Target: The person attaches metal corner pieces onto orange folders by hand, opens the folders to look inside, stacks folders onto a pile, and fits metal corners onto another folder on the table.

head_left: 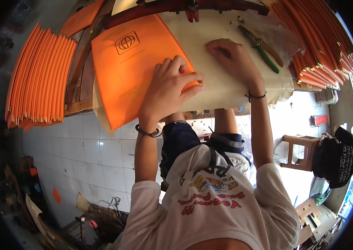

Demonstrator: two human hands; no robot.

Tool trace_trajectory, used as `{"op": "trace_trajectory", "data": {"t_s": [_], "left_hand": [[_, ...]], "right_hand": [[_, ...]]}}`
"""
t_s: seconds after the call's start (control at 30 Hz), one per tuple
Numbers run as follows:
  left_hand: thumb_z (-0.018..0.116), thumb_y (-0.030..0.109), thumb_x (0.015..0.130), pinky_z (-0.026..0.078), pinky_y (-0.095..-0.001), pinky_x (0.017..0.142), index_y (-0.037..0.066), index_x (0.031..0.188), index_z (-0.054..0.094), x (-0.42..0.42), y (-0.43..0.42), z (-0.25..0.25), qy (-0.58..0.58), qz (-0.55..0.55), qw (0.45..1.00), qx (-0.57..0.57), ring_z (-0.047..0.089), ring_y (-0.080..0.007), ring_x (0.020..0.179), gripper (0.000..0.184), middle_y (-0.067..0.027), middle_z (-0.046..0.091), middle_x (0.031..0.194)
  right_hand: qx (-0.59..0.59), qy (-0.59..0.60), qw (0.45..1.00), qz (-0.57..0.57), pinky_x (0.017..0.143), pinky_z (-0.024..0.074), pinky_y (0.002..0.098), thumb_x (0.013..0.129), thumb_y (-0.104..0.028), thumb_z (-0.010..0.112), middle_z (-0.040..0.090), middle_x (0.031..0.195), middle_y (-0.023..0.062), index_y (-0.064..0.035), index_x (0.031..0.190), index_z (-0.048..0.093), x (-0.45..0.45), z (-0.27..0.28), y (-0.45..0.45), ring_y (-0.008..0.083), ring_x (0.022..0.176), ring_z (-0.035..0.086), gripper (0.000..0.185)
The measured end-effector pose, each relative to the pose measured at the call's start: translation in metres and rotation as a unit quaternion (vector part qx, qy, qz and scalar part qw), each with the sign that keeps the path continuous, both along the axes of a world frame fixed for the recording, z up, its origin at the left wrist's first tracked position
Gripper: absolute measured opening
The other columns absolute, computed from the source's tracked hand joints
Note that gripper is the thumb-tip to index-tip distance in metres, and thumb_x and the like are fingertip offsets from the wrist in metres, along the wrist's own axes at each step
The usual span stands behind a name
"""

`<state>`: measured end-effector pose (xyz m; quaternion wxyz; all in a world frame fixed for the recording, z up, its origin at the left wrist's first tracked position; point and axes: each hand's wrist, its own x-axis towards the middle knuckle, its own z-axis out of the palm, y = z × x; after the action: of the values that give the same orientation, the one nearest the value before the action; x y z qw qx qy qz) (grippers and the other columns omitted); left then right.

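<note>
An orange paper folder with a printed round emblem lies at a slant on the pale sheet-covered table. My left hand rests over its lower right part. Thumb and index finger close together at the folder's right edge, with the other fingers curled. To the right, my right hand is held over the pale cover, apart from the folder. Its fingers are bent in towards the thumb, and anything between them is hidden. Combination pliers with green and brown handles lie just beyond that hand.
A row of orange folders with metal-tipped edges stands at the left. More folders are stacked at the right, beside crumpled clear plastic. A dark red metal bar crosses the far edge. A wooden stool stands on the floor right.
</note>
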<state>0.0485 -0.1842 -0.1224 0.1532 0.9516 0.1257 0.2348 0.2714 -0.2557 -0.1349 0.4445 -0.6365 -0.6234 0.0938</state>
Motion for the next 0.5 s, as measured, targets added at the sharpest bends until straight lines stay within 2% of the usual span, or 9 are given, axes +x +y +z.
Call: {"op": "trace_trajectory", "data": {"t_s": [0.37,0.5], "left_hand": [[0.069,0.026,0.078,0.035,-0.0350,0.075,0.018,0.093,0.069,0.0005,-0.0034,0.0036,0.018,-0.008,1.000,0.006,0.042,-0.0207,0.080,0.018,-0.0036,0.042,0.083],[0.068,0.025,0.078,0.034,-0.0362,0.074,0.019,0.097,0.067,0.0019,-0.0020,0.0027,0.020,-0.006,1.000,0.015,0.043,-0.0219,0.082,0.020,-0.0039,0.043,0.085]], "right_hand": [[0.028,0.024,0.999,-0.004,0.077,0.0499,0.0318,0.083,-0.009,0.059,0.067,0.093,0.0130,-0.0001,0.097,0.065,-0.0070,-0.0002,-0.0063,0.0261,0.085,0.064,0.018],[0.015,-0.002,0.999,-0.031,0.076,0.0503,0.0317,0.083,-0.009,0.060,0.067,0.094,0.0135,-0.0002,0.096,0.066,-0.0055,0.0004,-0.0013,0.0259,0.085,0.064,0.017]]}}
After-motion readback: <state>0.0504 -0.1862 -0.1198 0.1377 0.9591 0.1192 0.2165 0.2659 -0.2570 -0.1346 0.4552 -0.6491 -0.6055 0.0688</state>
